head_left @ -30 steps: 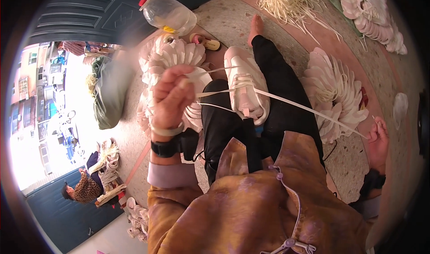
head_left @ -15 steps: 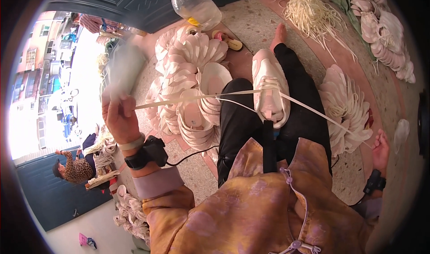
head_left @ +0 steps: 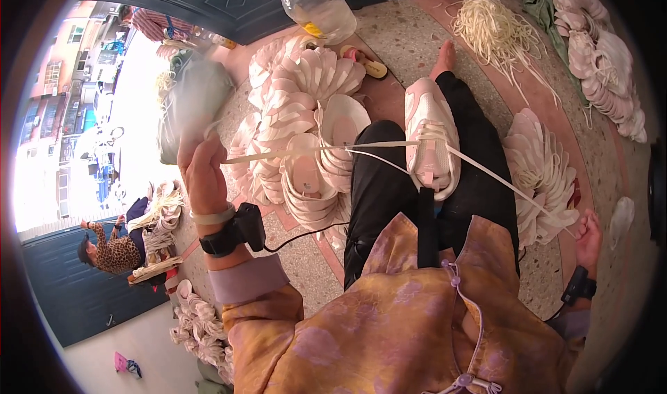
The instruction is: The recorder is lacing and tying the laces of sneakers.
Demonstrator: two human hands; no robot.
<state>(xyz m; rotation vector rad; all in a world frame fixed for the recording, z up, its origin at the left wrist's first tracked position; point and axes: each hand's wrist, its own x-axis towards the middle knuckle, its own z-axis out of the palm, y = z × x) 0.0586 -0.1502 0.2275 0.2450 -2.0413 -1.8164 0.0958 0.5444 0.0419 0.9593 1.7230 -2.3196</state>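
Observation:
A pale pink and white sneaker rests on my lap between my black-trousered thighs, toe pointing away. From its eyelets a flat cream shoelace runs out to both sides. My left hand, far out to the left, is closed on one end and holds it nearly level. Out to the right, lower down, my right hand is closed round the other end, which slants down to it. A thinner white lace loop hangs from the sneaker's left side across my thigh.
Stacked pink shoe uppers lie left of my knee, with another bunch at the right. Beyond are a heap of cream laces, a clear plastic jug and a slipper. Someone in a leopard-print top sits far left.
The view has shifted, so the sneaker and floor items appear further right. Both hands still hold the lace stretched out; my left hand has turned slightly.

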